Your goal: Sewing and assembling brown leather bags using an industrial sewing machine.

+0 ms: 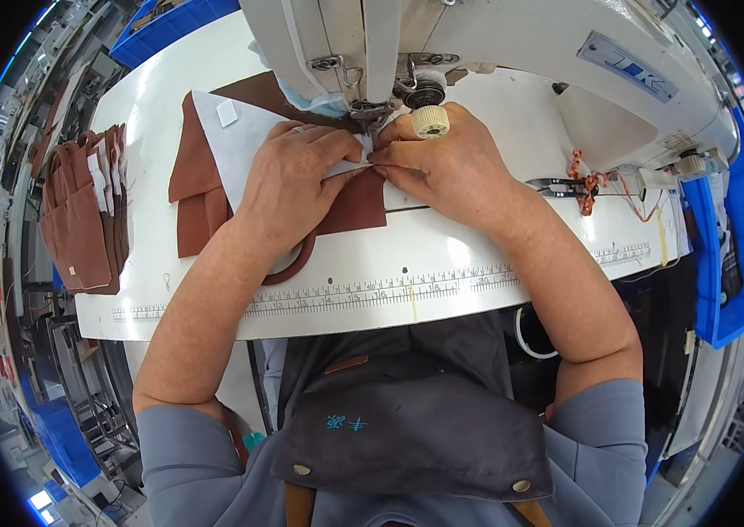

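Both hands are close together just in front of the needle and presser foot (370,112) of a white sewing machine (495,31). My left hand (288,180) lies over a white sheet-like piece (230,149), its thumb and forefinger closed on the edge. My right hand (455,167) pinches the same edge beside the machine's cream knob (431,122). Underneath lie reddish-brown pieces (354,209) that look like fabric or leather. A brown curved strap (295,266) shows below my left wrist. My fingers hide the exact spot under the foot.
Brown bag-like pieces (78,220) hang in a stack at the table's left edge. Thread snips (556,187) and tangled orange thread (586,198) lie right of my right wrist. A printed ruler (345,299) runs along the front edge. Blue bins stand at right (732,316) and back left (174,26).
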`<move>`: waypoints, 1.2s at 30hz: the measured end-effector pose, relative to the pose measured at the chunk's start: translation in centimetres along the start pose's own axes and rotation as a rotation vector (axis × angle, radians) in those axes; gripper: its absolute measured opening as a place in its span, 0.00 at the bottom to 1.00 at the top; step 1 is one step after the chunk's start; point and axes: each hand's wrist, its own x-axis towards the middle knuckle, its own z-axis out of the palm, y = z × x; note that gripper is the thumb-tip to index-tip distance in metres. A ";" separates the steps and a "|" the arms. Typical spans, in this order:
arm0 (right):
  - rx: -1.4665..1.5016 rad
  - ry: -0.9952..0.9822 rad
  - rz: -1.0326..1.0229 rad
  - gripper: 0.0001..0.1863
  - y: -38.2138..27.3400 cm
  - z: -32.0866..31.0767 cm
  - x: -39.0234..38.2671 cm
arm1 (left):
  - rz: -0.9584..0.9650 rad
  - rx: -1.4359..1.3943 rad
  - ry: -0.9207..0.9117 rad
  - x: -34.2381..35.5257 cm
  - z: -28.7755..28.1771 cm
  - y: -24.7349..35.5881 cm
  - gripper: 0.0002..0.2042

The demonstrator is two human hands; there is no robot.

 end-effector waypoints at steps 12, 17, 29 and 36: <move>0.009 0.006 0.059 0.07 -0.3 -0.1 -0.1 | 0.091 0.019 -0.007 0.1 -0.3 -2.0 0.06; -0.057 -0.001 0.073 0.07 -0.5 -0.2 0.1 | 0.099 -0.013 0.024 0.4 0.4 -2.4 0.06; -0.133 -0.003 0.082 0.09 -0.3 -0.2 0.1 | 0.078 -0.042 0.056 1.1 0.9 -3.8 0.07; -0.150 0.064 0.092 0.11 0.0 -0.7 -0.1 | 0.090 -0.013 0.064 1.2 0.9 -3.8 0.06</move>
